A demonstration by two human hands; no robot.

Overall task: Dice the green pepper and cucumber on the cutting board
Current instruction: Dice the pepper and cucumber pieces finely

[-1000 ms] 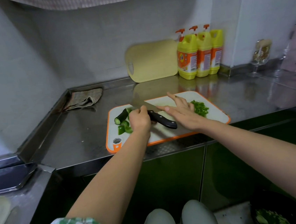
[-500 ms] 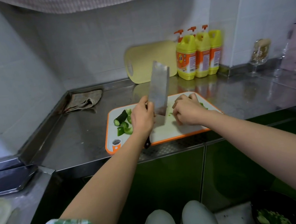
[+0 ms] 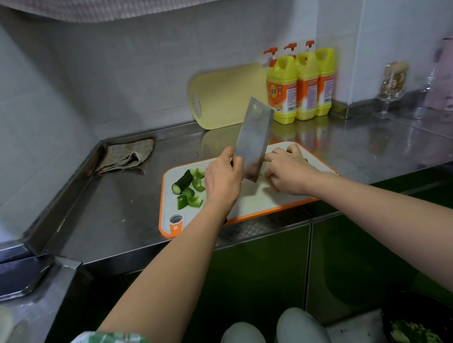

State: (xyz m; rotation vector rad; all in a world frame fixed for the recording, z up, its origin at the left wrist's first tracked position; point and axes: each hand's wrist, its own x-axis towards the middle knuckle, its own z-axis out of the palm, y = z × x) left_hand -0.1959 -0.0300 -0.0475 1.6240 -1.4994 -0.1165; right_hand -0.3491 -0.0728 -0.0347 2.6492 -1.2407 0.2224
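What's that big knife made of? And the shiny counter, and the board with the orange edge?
The cleaver blade looks like brushed steel: it is grey with a dull sheen. The counter seems to be stainless steel too, since it mirrors the yellow bottles. The cutting board is probably plastic: smooth, matte white with a bright orange rim.

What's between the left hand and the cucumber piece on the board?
Only green pepper chunks, lying on the cutting board between the left hand, which grips the cleaver, and the cucumber piece.
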